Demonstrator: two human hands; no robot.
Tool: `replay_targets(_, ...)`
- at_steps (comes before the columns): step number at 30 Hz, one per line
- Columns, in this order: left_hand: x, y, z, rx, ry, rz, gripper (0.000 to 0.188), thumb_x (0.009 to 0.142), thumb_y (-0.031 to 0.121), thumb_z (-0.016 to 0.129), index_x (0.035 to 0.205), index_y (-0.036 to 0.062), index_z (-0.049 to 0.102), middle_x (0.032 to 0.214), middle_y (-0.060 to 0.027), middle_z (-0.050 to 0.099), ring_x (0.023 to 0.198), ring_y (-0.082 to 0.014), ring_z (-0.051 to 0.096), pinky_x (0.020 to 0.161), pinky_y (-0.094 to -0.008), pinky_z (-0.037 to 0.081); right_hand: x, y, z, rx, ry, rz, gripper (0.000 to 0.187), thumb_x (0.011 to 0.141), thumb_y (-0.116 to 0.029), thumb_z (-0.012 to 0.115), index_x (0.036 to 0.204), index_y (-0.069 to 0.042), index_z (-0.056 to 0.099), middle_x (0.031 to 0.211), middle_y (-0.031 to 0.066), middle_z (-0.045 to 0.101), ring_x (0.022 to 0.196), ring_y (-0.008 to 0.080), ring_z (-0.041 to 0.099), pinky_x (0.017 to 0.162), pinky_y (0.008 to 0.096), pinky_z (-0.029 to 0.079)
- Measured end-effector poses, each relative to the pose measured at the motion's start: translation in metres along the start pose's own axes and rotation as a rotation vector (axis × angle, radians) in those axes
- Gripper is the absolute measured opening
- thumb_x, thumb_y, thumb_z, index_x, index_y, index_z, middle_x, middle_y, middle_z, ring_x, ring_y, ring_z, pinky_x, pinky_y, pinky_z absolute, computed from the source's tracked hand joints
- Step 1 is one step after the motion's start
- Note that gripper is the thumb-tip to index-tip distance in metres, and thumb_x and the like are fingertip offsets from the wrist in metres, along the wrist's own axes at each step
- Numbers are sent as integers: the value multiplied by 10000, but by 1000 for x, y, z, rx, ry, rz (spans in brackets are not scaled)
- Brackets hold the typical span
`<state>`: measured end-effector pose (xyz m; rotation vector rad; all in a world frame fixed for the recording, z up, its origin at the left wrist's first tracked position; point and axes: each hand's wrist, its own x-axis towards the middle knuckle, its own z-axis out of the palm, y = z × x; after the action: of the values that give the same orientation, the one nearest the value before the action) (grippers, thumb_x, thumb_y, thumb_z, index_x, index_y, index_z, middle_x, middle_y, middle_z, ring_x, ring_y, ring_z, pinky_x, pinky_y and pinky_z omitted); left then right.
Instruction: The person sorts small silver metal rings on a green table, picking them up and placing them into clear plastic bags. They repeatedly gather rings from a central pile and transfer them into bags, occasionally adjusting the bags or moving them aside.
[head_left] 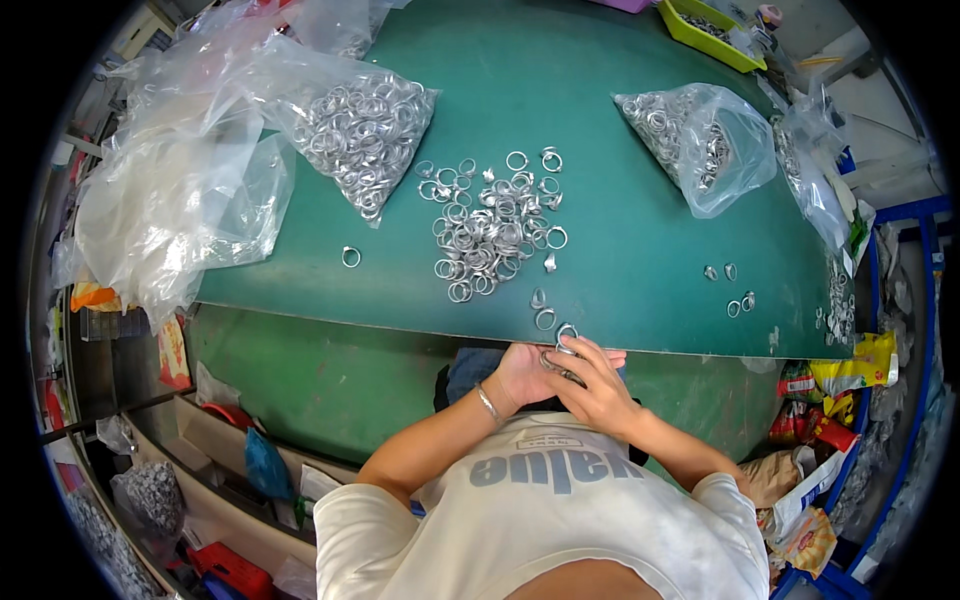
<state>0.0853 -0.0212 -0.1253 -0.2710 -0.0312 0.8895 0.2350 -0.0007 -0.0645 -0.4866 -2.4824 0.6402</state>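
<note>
At the near edge of a green table, your two hands meet over a few silver rings. Your left hand, a bracelet at its wrist, lies palm up and cupped beneath; how far its fingers curl, you cannot tell, since the other hand covers them. Your right hand leans over it, fingers bent, their tips touching one upright ring; whether they pinch it cannot be told. The rings sit between palm and fingers.

Straight beyond your hands spreads a loose ring pile, two strays between it and the table edge. A lone ring lies to the left, and four pieces lie apart to the right.

Past the pile, a clear bag on the left bulges with rings, next to crumpled plastic bags. On the right, a second bag, its wide mouth facing you, holds more silver pieces. At the far right corner, a yellow-green tray carries small grey pieces.

Large grey lettering crosses your white shirt, upside down in this view, below a small boxed line. Bright packets at lower right bear print too small to read.
</note>
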Motion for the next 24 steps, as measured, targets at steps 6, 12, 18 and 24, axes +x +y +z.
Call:
replay_targets(6,-2,2,21,-28,74,-35,529,966,388,328,1211,-55,480,1214,-241,528,1103,-318,547,967,-431,440,-1,3,5,23,173,-72,277,669,-13,682,945,3,656,1043,138,605,1052,356,553,899,502,436)
replay_targets(12,-6,0,0,-48,249,31,417,982,431,344,1107,91,552,1029,-64,634,873,-204,652,719,-371,575,77,0,-24,71,71,127,384,699,-37,694,1070,26,615,1197,165,559,1147,369,524,920,441,436)
replay_targets(18,-7,3,-6,34,156,18,412,966,424,380,1105,93,579,1053,-114,641,970,-237,633,826,-452,543,40,15,-10,146,106,162,299,700,94,654,993,42,637,1073,161,606,1024,322,587,854,354,483)
replay_targets(24,-6,-2,-3,59,279,5,451,963,355,367,1143,-14,554,1077,-207,621,984,-300,631,858,-450,540,41,23,-21,1100,544,768,213,856,57,576,1067,41,600,1062,123,621,995,204,586,861,319,473)
